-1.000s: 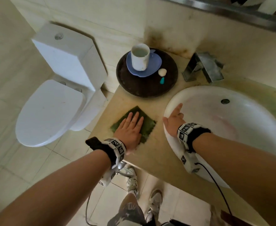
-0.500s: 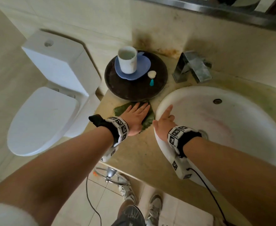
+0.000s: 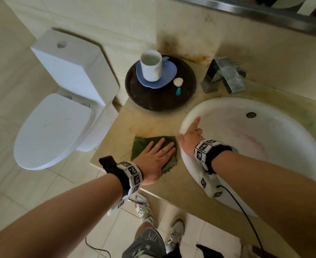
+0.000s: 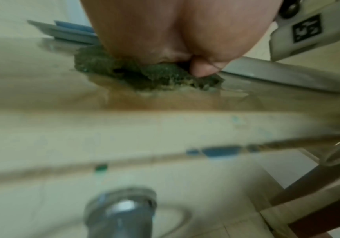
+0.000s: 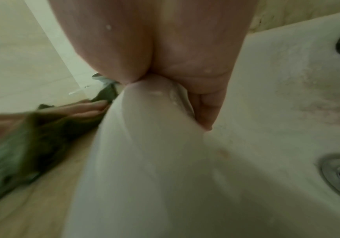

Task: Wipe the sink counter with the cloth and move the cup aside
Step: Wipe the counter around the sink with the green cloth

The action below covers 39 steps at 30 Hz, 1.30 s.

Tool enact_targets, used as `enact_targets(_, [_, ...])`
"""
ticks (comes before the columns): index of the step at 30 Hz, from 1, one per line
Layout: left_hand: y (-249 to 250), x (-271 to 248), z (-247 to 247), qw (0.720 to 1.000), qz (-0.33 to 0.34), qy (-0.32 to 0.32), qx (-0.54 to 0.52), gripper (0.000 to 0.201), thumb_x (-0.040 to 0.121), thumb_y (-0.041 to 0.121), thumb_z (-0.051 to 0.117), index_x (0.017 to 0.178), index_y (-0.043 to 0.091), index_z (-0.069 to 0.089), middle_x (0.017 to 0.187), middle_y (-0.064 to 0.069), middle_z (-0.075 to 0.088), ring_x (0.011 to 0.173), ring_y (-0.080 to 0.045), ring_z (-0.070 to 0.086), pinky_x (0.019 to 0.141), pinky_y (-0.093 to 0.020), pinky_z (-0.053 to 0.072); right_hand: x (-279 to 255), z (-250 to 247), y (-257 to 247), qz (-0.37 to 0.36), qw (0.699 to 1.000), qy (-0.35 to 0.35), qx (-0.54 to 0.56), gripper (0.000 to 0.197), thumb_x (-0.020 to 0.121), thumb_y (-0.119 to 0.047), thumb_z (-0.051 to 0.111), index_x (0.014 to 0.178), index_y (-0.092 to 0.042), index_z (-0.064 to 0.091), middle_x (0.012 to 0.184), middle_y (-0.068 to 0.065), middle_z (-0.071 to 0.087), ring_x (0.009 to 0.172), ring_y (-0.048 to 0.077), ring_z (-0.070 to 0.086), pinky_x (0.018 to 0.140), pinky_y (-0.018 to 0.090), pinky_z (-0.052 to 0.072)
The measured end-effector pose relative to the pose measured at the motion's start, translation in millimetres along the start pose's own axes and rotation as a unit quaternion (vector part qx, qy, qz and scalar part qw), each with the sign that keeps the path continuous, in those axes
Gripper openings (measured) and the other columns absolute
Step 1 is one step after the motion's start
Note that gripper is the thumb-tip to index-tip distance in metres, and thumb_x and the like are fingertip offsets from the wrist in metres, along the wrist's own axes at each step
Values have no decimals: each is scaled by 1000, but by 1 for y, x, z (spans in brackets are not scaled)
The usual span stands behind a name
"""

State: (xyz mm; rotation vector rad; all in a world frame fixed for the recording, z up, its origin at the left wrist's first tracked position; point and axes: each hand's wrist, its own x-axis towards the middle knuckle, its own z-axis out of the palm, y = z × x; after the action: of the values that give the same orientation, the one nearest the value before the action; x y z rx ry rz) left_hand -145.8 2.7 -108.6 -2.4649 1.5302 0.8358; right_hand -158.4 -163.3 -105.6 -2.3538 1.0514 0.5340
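Note:
A green cloth [image 3: 144, 146] lies flat on the beige counter [image 3: 153, 123], near its front left corner. My left hand [image 3: 159, 153] presses on it with straight, spread fingers; the left wrist view shows the palm on the bunched cloth [image 4: 149, 74]. My right hand [image 3: 190, 134] holds the left rim of the white sink [image 3: 265, 192], thumb outside, index finger along the rim and the other fingers over its inner side [image 5: 205, 112]. The white cup [image 3: 151, 65] stands upright on a blue saucer [image 3: 164, 81] on a dark round tray [image 3: 153, 101] at the back, apart from both hands.
A small white piece [image 3: 178, 82] and a teal piece [image 3: 178, 91] lie on the tray. A metal faucet [image 3: 224, 75] stands behind the sink. The white toilet [image 3: 60, 112] is close to the counter's left edge. The tiled wall rises behind the tray.
My left hand slid the cloth up against the tray, then pulled it back toward the counter's front edge. My right hand stayed on the sink rim.

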Motion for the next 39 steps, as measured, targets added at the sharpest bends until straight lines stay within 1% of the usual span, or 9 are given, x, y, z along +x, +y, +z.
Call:
enact_targets(3, [-1,-20,11,1000,-1,0,-27,79,91,20,39,152,28,-11,158,10,-20,144,-18,-24,119,-44,-11,-1,1,-2,4,1000,10,-1,90,98,-37,44,148,-8,-25,144,22,32,115,37,55,101,43,42])
enact_targets(7, [-2,-13,1,997,-7,44,-63,71,94,29,40,153,29,1,161,10,-6,147,-17,-14,120,-45,-6,0,2,-1,1,1000,16,-2,89,99,-36,44,148,-7,-24,145,24,31,116,39,54,102,43,41])
enact_targets(12, [8,12,5,996,-62,63,-30,66,100,45,23,153,21,-8,161,2,-12,148,-22,-12,120,-48,1,1,5,1,-19,999,32,-7,89,99,-35,45,149,-5,-22,142,27,35,113,42,56,96,43,43])
enact_targets(15, [-12,10,10,992,-97,74,-37,66,99,47,20,152,21,-11,160,3,-15,147,-21,-15,120,-45,-2,2,7,3,-24,998,43,-27,87,99,-36,43,149,-3,-20,138,27,38,107,41,58,93,42,44])
enact_targets(21, [-88,-18,16,979,-171,94,-59,65,99,47,16,151,23,-15,159,5,-21,146,-18,-18,120,-43,-4,1,5,5,-33,997,42,-46,84,101,-35,40,147,-1,-22,134,29,40,101,39,61,89,41,46])
enact_targets(25, [-106,-29,22,973,-195,109,-60,64,99,46,16,151,22,-15,159,3,-20,146,-17,-19,121,-40,-4,1,6,4,-32,997,54,-54,85,100,-37,40,148,-1,-20,132,27,43,98,37,62,85,39,47])
enact_targets(31, [-82,-50,45,944,-290,125,-94,67,99,45,17,152,15,-11,159,-3,-19,146,-20,-18,121,-40,-5,3,7,4,-19,997,53,-51,86,100,-40,40,149,-2,-20,127,25,47,96,32,63,78,35,45])
enact_targets(35, [-43,-54,59,938,-309,128,-94,68,98,46,15,151,14,-13,158,-5,-22,146,-22,-20,121,-42,-5,3,4,1,-7,998,35,-53,86,100,-40,39,149,-2,-20,130,27,46,103,32,60,88,36,47])
enact_targets(39, [-2,-37,52,953,-261,109,-108,70,97,46,19,149,17,-19,156,-3,-27,143,-21,-25,120,-42,-7,-3,0,10,-104,995,-7,0,81,101,-32,38,147,0,-22,141,43,28,124,51,42,101,55,37])
